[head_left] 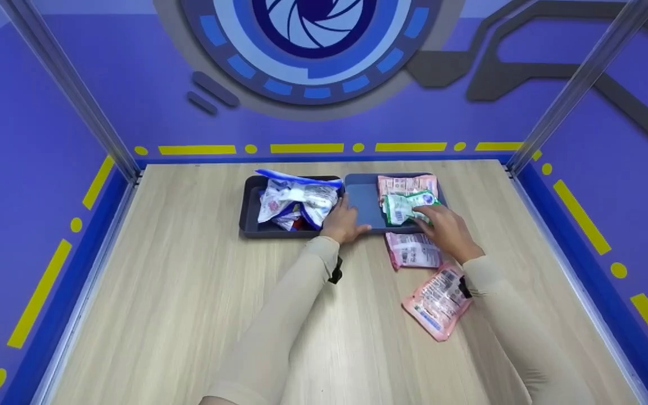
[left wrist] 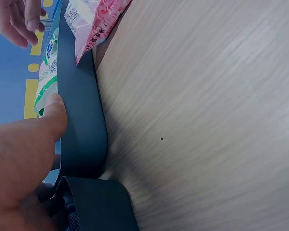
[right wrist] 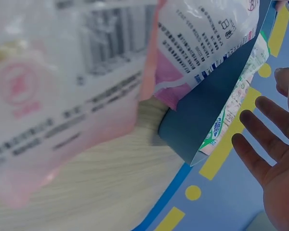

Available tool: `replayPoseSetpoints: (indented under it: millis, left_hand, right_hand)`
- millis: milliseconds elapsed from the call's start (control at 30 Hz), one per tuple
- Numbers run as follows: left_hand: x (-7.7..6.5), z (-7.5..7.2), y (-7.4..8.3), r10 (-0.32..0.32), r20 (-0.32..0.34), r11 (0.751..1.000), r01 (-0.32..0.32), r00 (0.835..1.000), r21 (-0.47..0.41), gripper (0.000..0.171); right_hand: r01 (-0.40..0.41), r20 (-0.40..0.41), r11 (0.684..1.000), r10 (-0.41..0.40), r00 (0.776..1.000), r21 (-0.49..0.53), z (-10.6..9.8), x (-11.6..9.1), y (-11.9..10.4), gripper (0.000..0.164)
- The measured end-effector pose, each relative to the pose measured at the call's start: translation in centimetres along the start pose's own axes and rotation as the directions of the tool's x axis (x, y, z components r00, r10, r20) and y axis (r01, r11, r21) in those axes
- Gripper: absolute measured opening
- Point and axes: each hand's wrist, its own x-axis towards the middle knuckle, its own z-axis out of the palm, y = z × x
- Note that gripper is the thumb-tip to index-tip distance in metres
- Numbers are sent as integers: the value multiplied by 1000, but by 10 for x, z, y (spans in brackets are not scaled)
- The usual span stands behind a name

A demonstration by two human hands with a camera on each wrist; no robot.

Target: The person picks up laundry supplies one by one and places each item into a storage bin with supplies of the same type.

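Note:
My left hand [head_left: 344, 221] lies where two dark trays meet, its thumb at the front rim of the right tray [left wrist: 82, 115] and its fingers at the side of the left tray [head_left: 249, 205]. Blue-and-white bags [head_left: 296, 198] fill that left tray. Over the right tray my right hand [head_left: 446, 229] hovers by a green-and-white packet [head_left: 400, 209], its fingers spread apart in the right wrist view. Behind the green packet, inside the tray, lies a pink packet [head_left: 408, 183]. Another pink packet [head_left: 414, 251] leans at the tray's front, beneath my right hand.
A further pink packet [head_left: 439, 302] lies on the wooden table [head_left: 189, 315] near my right forearm. Blue panels with yellow marks stand along the back [head_left: 313, 129] and both sides. The left part of the right tray shows its bare floor [head_left: 361, 203].

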Motion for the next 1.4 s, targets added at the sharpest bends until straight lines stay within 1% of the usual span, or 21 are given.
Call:
replayPoseSetpoints:
  millis: [167,267,333,533,700,800,900,1100,1300,1400]
  left_hand:
    - [0,0,-1,9,-6,1000,-9,1000,1,74]
    - [0,1,-1,16,-13,1000,-16,1000,2,75]
    - [0,1,-2,16,-17,1000,-16,1000,-4,75]
    - [1,2,-2,8,-10,1000,-8,1000,-2,74]
    - [2,3,-2,12,-6,1000,-12,1000,5,75]
    - [2,4,-3,14,-12,1000,-14,1000,4,74]
    - [2,3,-4,14,-14,1000,-14,1000,6,73]
    - [3,2,-4,15,-17,1000,-15,1000,12,74]
    - [3,5,-4,21,-18,1000,-21,1000,2,74]
    - [2,4,-3,20,-23,1000,-20,1000,4,74]
  right_hand:
    - [35,-45,999,-34,998,6,-6,-10,-3,34]
    - [62,-58,998,-61,996,21,-9,-17,-6,36]
    - [73,-51,997,-71,996,40,-11,-22,-7,39]
    - [56,11,994,-58,998,96,-17,-37,-13,48]
    - [94,2,988,-95,995,122,-20,-50,-14,51]
    - [102,2,986,-103,995,129,-20,-58,-13,51]
    - [84,21,987,-88,996,139,-20,-67,-12,51]
    - [27,74,990,-37,997,137,-20,-83,-11,57]
    - [-12,137,992,-6,991,126,-21,-99,-12,62]
    - [-32,178,992,10,984,121,-20,-105,-14,68]
